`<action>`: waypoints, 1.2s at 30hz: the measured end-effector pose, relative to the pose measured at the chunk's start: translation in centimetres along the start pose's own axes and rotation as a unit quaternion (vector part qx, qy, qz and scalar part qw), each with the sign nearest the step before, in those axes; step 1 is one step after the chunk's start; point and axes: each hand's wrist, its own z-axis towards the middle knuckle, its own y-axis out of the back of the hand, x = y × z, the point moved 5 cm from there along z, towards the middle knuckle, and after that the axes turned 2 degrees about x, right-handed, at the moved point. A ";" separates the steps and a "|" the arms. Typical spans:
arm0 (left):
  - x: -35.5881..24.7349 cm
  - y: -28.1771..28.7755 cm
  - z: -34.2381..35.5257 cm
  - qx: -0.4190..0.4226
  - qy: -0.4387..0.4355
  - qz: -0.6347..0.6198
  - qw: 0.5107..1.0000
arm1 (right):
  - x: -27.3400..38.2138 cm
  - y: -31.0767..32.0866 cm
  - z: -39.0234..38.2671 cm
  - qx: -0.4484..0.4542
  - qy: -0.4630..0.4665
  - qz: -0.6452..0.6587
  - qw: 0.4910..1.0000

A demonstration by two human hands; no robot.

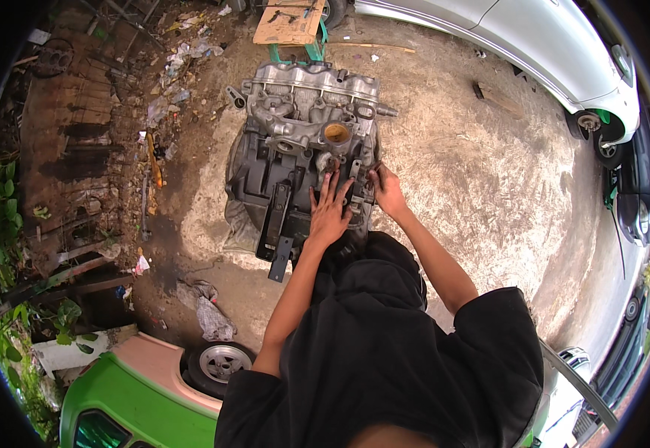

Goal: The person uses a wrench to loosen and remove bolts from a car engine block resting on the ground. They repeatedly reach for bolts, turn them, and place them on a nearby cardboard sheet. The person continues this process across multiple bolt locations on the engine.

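A grimy metal engine (280, 127) rests on the ground in front of me, with a rag or sheet showing beneath its left side. My left hand (328, 209) lies spread on its lower middle, right of a black metal bracket (278, 216) and below a round brown-coated opening (336, 134). My right hand (387, 190) is at the engine's right edge, its fingers curled against the side; what they grip, if anything, is hidden.
A wooden-topped stool (287, 26) stands beyond the engine. A silver car (519, 52) is at upper right, a green vehicle (131, 403) and wheel (216, 362) at lower left. Debris, wooden boards (67, 142) and plants (0, 209) line the left; a crumpled cloth (213, 313) lies nearby.
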 end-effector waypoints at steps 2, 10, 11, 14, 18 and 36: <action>-0.1 -0.1 0.0 -0.001 0.000 0.000 1.000 | 1.6 -0.4 -0.8 -0.007 0.126 -0.090 0.988; 0.0 0.0 0.0 0.003 0.003 0.007 1.000 | -4.4 -1.6 2.9 0.068 -0.107 0.178 0.976; -0.1 0.0 0.0 0.001 0.000 0.004 1.000 | -6.4 -2.2 3.3 0.087 -0.223 0.275 0.931; -0.1 -0.1 0.1 0.012 0.006 -0.001 1.000 | -9.2 -4.6 1.7 0.048 -0.383 0.497 0.777; -0.1 0.0 0.0 0.014 0.013 0.005 1.000 | -10.2 -7.0 -0.7 0.021 -0.471 0.534 0.702; 0.3 -0.5 -0.1 0.007 -0.009 0.013 1.000 | -6.7 1.8 -0.1 0.015 -0.200 0.238 0.950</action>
